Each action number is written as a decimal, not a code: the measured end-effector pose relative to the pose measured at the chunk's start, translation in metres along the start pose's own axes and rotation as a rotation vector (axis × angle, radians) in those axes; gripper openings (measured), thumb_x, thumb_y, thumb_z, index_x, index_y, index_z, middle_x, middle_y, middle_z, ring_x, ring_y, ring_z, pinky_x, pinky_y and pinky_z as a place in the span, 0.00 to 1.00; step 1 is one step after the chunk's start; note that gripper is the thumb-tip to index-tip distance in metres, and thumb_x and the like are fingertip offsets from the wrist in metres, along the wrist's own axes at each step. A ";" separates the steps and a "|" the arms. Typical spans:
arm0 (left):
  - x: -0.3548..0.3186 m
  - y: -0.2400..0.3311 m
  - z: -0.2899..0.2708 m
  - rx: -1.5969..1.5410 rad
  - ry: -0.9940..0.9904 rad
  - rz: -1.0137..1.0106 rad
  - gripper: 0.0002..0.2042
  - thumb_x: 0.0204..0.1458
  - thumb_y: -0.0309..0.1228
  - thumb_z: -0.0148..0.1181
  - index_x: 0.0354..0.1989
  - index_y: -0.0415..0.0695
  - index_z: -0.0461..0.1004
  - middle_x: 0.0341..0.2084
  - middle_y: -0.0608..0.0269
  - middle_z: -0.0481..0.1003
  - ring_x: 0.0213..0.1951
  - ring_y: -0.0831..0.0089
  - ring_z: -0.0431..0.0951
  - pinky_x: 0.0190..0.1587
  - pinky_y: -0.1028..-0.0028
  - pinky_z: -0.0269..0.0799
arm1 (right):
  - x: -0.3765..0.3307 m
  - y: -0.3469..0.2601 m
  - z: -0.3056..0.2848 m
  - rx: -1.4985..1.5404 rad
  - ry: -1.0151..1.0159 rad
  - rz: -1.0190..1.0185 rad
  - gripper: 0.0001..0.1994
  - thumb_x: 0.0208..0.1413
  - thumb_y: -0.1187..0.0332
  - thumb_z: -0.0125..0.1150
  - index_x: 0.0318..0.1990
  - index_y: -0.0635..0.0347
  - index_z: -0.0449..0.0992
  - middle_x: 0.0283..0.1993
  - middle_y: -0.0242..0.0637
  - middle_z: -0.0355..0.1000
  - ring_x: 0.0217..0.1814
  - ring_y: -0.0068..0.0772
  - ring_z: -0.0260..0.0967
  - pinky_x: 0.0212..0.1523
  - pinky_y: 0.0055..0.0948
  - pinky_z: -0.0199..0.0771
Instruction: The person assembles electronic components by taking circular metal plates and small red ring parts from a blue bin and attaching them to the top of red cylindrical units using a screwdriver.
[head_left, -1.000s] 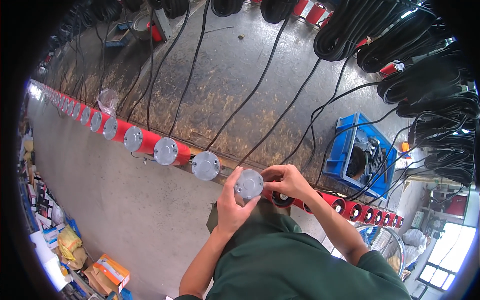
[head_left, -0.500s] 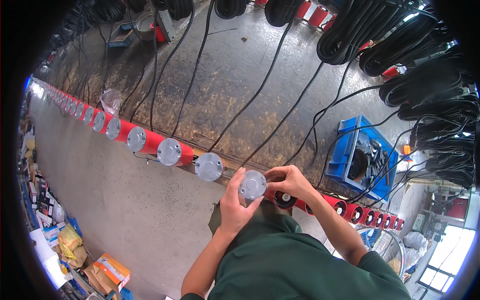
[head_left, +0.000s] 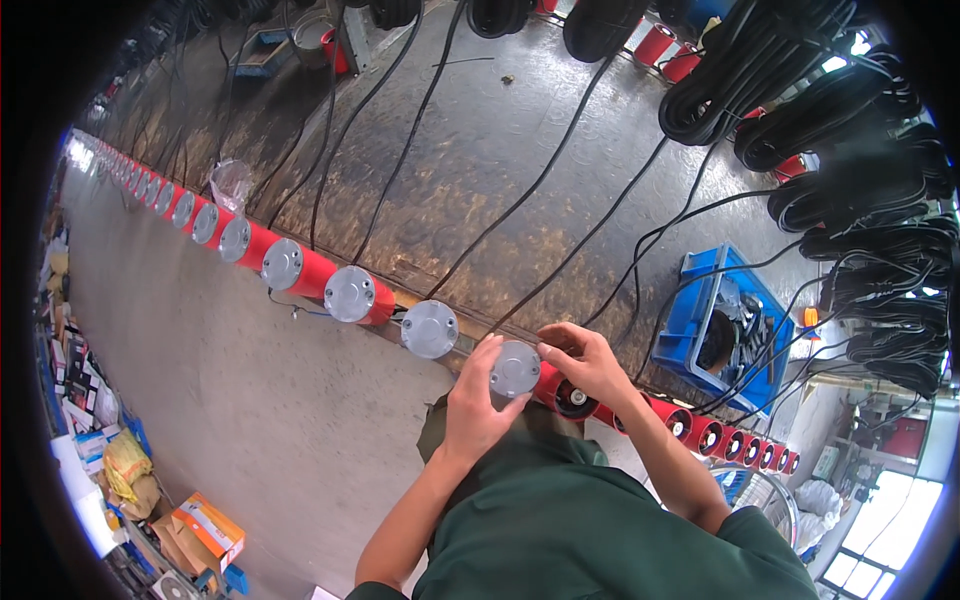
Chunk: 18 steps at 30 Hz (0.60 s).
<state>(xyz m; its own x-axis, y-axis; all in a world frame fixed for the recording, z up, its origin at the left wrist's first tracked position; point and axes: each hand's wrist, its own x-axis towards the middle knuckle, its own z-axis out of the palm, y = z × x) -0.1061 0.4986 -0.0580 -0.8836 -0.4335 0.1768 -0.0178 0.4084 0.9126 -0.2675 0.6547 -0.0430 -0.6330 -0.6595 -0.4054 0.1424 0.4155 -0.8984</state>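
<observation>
My left hand [head_left: 474, 405] is closed round the lower left side of a grey, shiny round cap [head_left: 516, 367], its thumb below and fingers above. At the cap's upper right rim, the bent fingers and thumb of my right hand [head_left: 588, 367] come together with their tips against the edge. What lies behind these fingertips is hidden. Just left of the held cap, another round cap [head_left: 430, 329] with two small screws faces me. Beside my right wrist, a red tube [head_left: 575, 398] shows its open end with a dark inside and a pale round core.
Red tubes with grey caps [head_left: 350, 293] line the worn bench [head_left: 480, 215] edge leftward; open-ended ones [head_left: 708, 437] run right. Black cords lead to coiled bundles [head_left: 765, 75]. A blue crate [head_left: 668, 335] of metal parts stands right. Boxes [head_left: 212, 530] sit lower left.
My right thumb has shifted up along the cap's rim. My left hand keeps its hold. The whole view has drifted slightly.
</observation>
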 end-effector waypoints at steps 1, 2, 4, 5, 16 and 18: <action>0.001 0.001 0.000 -0.004 -0.002 -0.001 0.40 0.45 0.25 0.80 0.68 0.37 0.65 0.68 0.42 0.70 0.70 0.44 0.71 0.71 0.55 0.68 | 0.002 -0.008 0.008 -0.058 0.082 -0.046 0.17 0.66 0.63 0.68 0.54 0.69 0.80 0.49 0.45 0.84 0.49 0.32 0.83 0.50 0.32 0.82; 0.001 0.004 -0.001 -0.008 0.008 -0.003 0.40 0.45 0.25 0.80 0.68 0.37 0.65 0.68 0.42 0.70 0.70 0.44 0.71 0.71 0.55 0.68 | 0.006 -0.014 0.015 -0.067 0.076 -0.047 0.17 0.66 0.63 0.68 0.54 0.69 0.80 0.49 0.45 0.84 0.49 0.32 0.83 0.50 0.32 0.82; -0.002 0.013 -0.002 -0.119 0.086 -0.100 0.41 0.48 0.25 0.79 0.69 0.35 0.62 0.67 0.41 0.69 0.67 0.43 0.73 0.71 0.56 0.67 | 0.017 -0.027 0.032 -0.278 0.157 -0.170 0.16 0.66 0.62 0.67 0.53 0.66 0.81 0.49 0.48 0.83 0.51 0.43 0.82 0.52 0.39 0.81; -0.010 0.001 0.002 -0.166 0.091 -0.161 0.42 0.51 0.29 0.79 0.72 0.38 0.59 0.63 0.46 0.71 0.63 0.58 0.75 0.66 0.61 0.71 | 0.023 -0.034 0.043 -0.377 0.190 -0.223 0.16 0.66 0.59 0.64 0.51 0.62 0.81 0.46 0.47 0.81 0.52 0.51 0.79 0.54 0.43 0.78; -0.024 -0.058 0.046 -0.626 0.074 -0.682 0.49 0.48 0.33 0.82 0.75 0.39 0.54 0.67 0.47 0.55 0.68 0.56 0.64 0.71 0.57 0.66 | 0.067 -0.020 0.076 -0.628 0.166 0.125 0.11 0.63 0.66 0.54 0.43 0.53 0.84 0.40 0.41 0.83 0.47 0.50 0.80 0.50 0.45 0.79; -0.028 -0.066 0.054 -0.596 0.092 -0.568 0.52 0.43 0.33 0.82 0.77 0.43 0.55 0.69 0.50 0.57 0.68 0.62 0.62 0.72 0.59 0.63 | 0.065 -0.018 0.077 -0.618 0.162 0.103 0.10 0.61 0.67 0.54 0.41 0.53 0.84 0.39 0.40 0.83 0.46 0.50 0.80 0.49 0.45 0.80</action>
<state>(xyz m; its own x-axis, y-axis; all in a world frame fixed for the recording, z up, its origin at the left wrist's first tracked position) -0.1060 0.5273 -0.1431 -0.7728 -0.5198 -0.3641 -0.1762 -0.3755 0.9099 -0.2521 0.5561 -0.0657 -0.7529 -0.5141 -0.4108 -0.2249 0.7877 -0.5735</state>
